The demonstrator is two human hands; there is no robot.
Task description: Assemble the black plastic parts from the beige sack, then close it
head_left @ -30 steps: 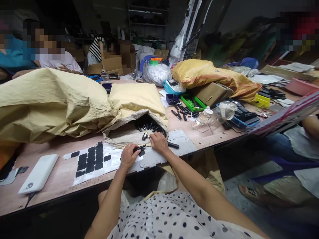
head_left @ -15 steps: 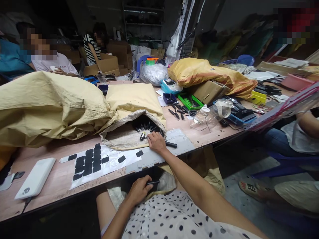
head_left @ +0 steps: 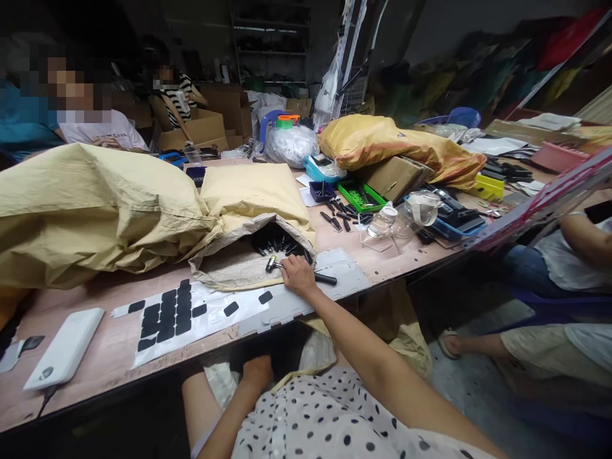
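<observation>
My right hand [head_left: 299, 275] lies closed over the shaft of a small hammer [head_left: 326, 279] at the table's front edge. The hammer's head sticks out to the left and its black grip to the right. Just behind it gapes a beige sack [head_left: 255, 185], with several slim black pieces [head_left: 280, 242] in its mouth. My left hand [head_left: 258, 370] is low beneath the table edge, by an open bag [head_left: 318, 350] at my lap. Its fingers are hidden in the dark, so what it holds does not show.
A white sheet with black rounded stickers [head_left: 167, 312] and a white power bank [head_left: 64, 347] lie left. Another full sack [head_left: 95, 210] lies behind them. A green tray [head_left: 361, 196], loose black pieces and a clear bottle [head_left: 382, 220] stand right. People sit around.
My left hand has dropped lower under the table edge, and the black pen-like piece it held is out of sight. My right hand stays on the hammer.
</observation>
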